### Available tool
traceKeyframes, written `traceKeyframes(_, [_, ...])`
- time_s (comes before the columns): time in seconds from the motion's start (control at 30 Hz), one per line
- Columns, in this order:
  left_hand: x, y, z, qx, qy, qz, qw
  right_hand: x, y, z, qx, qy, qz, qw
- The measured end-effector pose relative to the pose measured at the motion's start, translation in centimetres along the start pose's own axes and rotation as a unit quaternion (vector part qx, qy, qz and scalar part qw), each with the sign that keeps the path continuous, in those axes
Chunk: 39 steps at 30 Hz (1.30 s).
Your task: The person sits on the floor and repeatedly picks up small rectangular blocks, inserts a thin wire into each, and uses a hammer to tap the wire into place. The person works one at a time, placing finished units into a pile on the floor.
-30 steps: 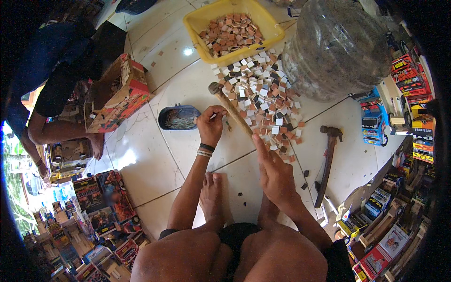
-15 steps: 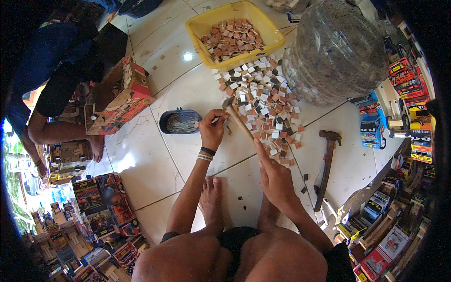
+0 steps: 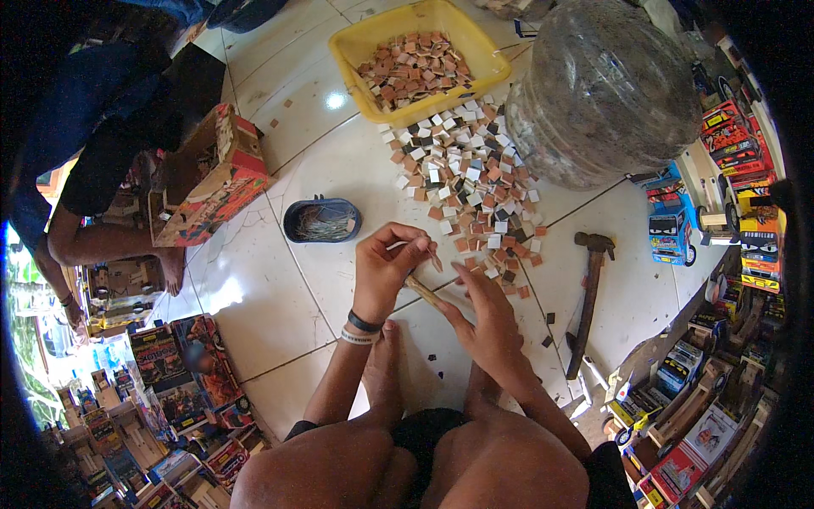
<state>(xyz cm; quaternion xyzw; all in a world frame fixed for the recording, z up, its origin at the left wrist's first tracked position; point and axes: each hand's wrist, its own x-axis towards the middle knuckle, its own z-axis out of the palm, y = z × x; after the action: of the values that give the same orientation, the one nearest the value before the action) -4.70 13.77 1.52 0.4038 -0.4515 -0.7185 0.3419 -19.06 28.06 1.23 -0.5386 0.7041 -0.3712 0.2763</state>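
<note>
My left hand [image 3: 386, 267] is closed in a pinch on a small reddish-brown piece [image 3: 435, 257], seen nearly edge-on. Close by on the right, my right hand [image 3: 494, 329] holds the light wooden handle of a hammer [image 3: 423, 291]; its index finger stretches toward the small piece. The hammer's head is hidden behind my left hand. Left of my hands stands a dark blue oval tin [image 3: 292, 222] of thin nails. Small square pieces [image 3: 475, 182], white, brown and black, lie heaped on the tiles beyond my hands, below a yellow basin [image 3: 352, 92] with more of them.
A second hammer [image 3: 585, 305] lies on the right. A large cloudy plastic container [image 3: 602, 102] stands behind it. Toy trucks [image 3: 672, 229] crowd the right edge and lower left. Another person's leg [image 3: 106, 233] and a red-patterned box [image 3: 208, 199] are at the left.
The hammer has swung down toward me, its head passing behind my left hand. My left hand has come nearer and turned, with the small piece now showing in its fingertips.
</note>
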Motion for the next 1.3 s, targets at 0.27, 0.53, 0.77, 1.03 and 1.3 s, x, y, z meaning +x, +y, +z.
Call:
traceKeyframes(0.27, [-1.8,2.2,0.6,-0.022,-0.045,-0.03,0.998,3.5,-0.9,-0.5,0.238,-0.131,0.044,0.961])
traceKeyframes(0.53, [-2.1,1.6,1.7,-0.02,-0.046,0.035,0.998,3.5,-0.6,-0.9,0.358,-0.186,0.037,0.914])
traceKeyframes(0.77, [-1.8,2.0,1.9,-0.014,-0.035,0.039,0.999,3.5,-0.8,-0.8,0.298,-0.158,0.045,0.94])
traceKeyframes(1.03, [-0.1,0.6,0.1,0.057,-0.053,0.026,0.997,3.9,0.5,0.3,0.09,-0.112,0.031,0.989])
traceKeyframes(1.3, [8.2,-5.6,-4.5,0.136,0.024,0.157,0.978,-3.4,2.0,-5.8,-0.236,-0.221,0.082,0.943])
